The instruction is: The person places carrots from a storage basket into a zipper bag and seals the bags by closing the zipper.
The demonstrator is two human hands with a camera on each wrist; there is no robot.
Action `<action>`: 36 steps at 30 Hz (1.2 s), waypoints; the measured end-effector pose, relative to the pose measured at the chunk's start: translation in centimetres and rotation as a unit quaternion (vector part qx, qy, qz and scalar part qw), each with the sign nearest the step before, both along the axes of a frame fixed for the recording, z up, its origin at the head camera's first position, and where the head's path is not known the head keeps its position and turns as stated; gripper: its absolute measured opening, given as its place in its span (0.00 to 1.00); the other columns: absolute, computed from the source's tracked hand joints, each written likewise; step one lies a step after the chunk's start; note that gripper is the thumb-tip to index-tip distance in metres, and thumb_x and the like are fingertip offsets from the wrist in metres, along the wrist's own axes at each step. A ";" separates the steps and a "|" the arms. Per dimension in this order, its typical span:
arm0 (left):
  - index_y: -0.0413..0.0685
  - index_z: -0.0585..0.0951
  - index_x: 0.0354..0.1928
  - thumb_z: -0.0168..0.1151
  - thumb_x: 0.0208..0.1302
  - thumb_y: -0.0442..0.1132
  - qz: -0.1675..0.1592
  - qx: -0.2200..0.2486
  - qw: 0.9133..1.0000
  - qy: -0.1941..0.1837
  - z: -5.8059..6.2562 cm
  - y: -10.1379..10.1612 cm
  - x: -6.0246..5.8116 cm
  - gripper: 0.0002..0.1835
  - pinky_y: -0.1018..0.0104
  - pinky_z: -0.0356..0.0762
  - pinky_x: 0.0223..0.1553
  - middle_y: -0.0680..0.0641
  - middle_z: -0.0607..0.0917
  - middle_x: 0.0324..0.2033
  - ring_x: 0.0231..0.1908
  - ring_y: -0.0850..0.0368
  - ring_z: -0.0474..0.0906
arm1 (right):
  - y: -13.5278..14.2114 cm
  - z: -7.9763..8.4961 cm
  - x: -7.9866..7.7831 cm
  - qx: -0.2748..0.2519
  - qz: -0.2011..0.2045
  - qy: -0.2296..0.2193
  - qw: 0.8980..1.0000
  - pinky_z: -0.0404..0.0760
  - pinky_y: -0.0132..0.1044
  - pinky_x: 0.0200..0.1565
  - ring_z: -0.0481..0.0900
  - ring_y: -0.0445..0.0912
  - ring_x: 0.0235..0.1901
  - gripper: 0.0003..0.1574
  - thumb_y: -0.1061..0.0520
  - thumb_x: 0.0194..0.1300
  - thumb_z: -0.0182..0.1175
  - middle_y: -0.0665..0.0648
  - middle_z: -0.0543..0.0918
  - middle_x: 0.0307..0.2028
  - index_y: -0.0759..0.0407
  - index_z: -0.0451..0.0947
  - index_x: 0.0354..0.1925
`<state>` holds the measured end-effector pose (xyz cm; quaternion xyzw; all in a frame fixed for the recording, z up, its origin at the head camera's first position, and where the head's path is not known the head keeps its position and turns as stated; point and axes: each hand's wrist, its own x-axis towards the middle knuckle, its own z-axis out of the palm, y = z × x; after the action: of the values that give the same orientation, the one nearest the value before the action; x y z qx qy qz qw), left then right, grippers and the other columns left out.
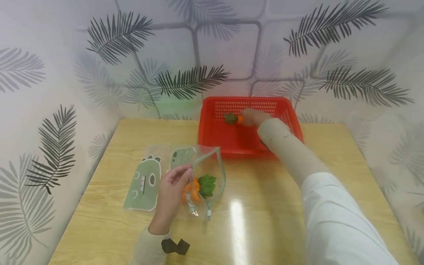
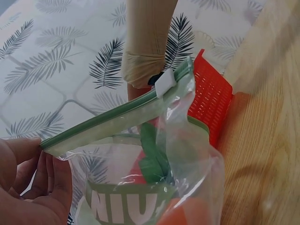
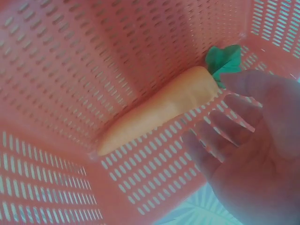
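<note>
My left hand [image 1: 172, 191] pinches the rim of a clear zip bag [image 1: 223, 176] whose mouth gapes toward the right. Inside lies an orange carrot [image 1: 192, 193] with green leaves [image 1: 207, 186]. In the left wrist view, thumb and fingers [image 2: 37, 183] hold one end of the green zip strip, and a white slider [image 2: 165, 83] sits near the other. My right hand [image 1: 253, 117] reaches into a red plastic basket [image 1: 228, 151]. There, in the right wrist view, another carrot [image 3: 159, 110] lies along the wall, and my extended fingers are close to its leafy end.
Clear bags printed with green cartoon faces [image 1: 144, 184] lie flat on the wooden table [image 1: 106, 228], left of and behind my left hand. The basket stands at the table's back edge, against a leaf-patterned wall [image 1: 232, 44].
</note>
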<state>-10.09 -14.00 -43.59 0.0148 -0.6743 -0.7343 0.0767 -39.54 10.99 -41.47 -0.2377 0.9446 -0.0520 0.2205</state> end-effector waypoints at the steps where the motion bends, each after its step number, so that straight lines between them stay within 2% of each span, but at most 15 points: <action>1: 0.40 0.80 0.45 0.63 0.61 0.41 0.001 0.000 1.000 -0.002 -0.2 0.1 0.0 0.14 0.60 0.79 0.44 0.40 0.81 0.38 0.38 0.46 0.78 | 0.1 -0.2 0.0 0.000 -0.002 0.000 1.000 0.72 0.43 0.41 0.69 0.51 0.34 0.16 0.58 0.69 0.48 0.57 0.73 0.34 0.61 0.75 0.51; 5: 0.39 0.80 0.44 0.63 0.60 0.41 0.008 0.011 1.000 -0.002 -0.5 0.3 0.0 0.14 0.60 0.79 0.44 0.40 0.81 0.36 0.37 0.46 0.78 | 0.3 -1.2 0.1 -0.004 -0.014 0.004 1.000 0.72 0.45 0.42 0.70 0.52 0.36 0.12 0.60 0.68 0.47 0.59 0.73 0.35 0.62 0.74 0.45; 10: 0.36 0.79 0.45 0.63 0.61 0.39 -0.001 0.017 1.000 -0.005 -0.2 0.2 0.0 0.15 0.61 0.79 0.44 0.43 0.81 0.34 0.35 0.53 0.78 | 0.3 -2.9 0.0 0.020 -0.009 0.028 0.999 0.69 0.49 0.56 0.70 0.55 0.53 0.19 0.61 0.68 0.47 0.60 0.71 0.54 0.58 0.70 0.56; 12: 0.35 0.78 0.45 0.62 0.61 0.39 -0.004 0.017 1.000 -0.007 -0.1 0.2 0.1 0.15 0.61 0.79 0.44 0.45 0.81 0.33 0.35 0.54 0.78 | 0.3 -3.3 -0.1 0.028 0.003 0.049 0.998 0.68 0.50 0.57 0.69 0.55 0.55 0.20 0.62 0.66 0.49 0.60 0.70 0.56 0.58 0.70 0.57; 16: 0.36 0.79 0.45 0.62 0.61 0.39 -0.001 0.014 1.000 -0.009 0.0 0.1 0.1 0.15 0.62 0.79 0.43 0.44 0.81 0.34 0.35 0.54 0.78 | 0.1 -3.8 -0.5 0.035 0.016 0.075 0.996 0.71 0.49 0.54 0.72 0.54 0.50 0.18 0.61 0.64 0.54 0.59 0.73 0.50 0.57 0.73 0.53; 19: 0.38 0.79 0.45 0.63 0.61 0.41 0.001 0.012 1.000 -0.012 -0.1 0.0 0.1 0.15 0.61 0.79 0.43 0.39 0.80 0.35 0.35 0.54 0.78 | -0.1 -3.9 -0.6 0.038 0.020 0.079 0.996 0.73 0.48 0.52 0.72 0.53 0.47 0.17 0.61 0.64 0.56 0.58 0.73 0.47 0.57 0.73 0.52; 22: 0.39 0.80 0.44 0.64 0.60 0.42 0.003 0.015 1.000 -0.018 -0.2 -0.1 0.0 0.15 0.60 0.79 0.44 0.37 0.80 0.37 0.35 0.54 0.78 | -0.2 -3.8 -0.4 0.039 0.024 0.079 0.996 0.74 0.48 0.50 0.72 0.53 0.46 0.15 0.61 0.64 0.55 0.59 0.74 0.46 0.58 0.74 0.50; 28: 0.39 0.79 0.44 0.64 0.60 0.43 0.004 0.015 1.000 -0.018 -0.3 0.0 0.0 0.16 0.60 0.79 0.44 0.40 0.81 0.36 0.35 0.54 0.79 | -0.3 -3.3 0.1 0.043 0.025 0.076 0.996 0.74 0.47 0.48 0.74 0.53 0.44 0.11 0.62 0.63 0.56 0.58 0.76 0.42 0.58 0.75 0.46; 33: 0.39 0.79 0.44 0.64 0.59 0.43 0.004 0.016 1.000 -0.018 -0.3 0.0 0.0 0.16 0.61 0.79 0.44 0.34 0.79 0.37 0.36 0.54 0.78 | -0.3 -3.1 0.4 0.042 0.017 0.058 0.997 0.74 0.45 0.48 0.75 0.50 0.42 0.11 0.60 0.61 0.59 0.56 0.78 0.41 0.57 0.75 0.44; 36: 0.40 0.80 0.44 0.64 0.59 0.43 0.005 0.020 1.000 -0.018 -0.3 0.0 0.1 0.15 0.61 0.79 0.44 0.35 0.79 0.37 0.37 0.51 0.78 | -0.3 -3.1 0.6 0.044 0.021 0.059 0.997 0.75 0.44 0.47 0.75 0.49 0.40 0.11 0.59 0.60 0.61 0.56 0.79 0.40 0.57 0.75 0.43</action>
<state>-10.02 -14.00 -43.85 0.0332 -0.6608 -0.7467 0.0682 -38.98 10.73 -44.53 -0.2505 0.9521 0.0088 0.1753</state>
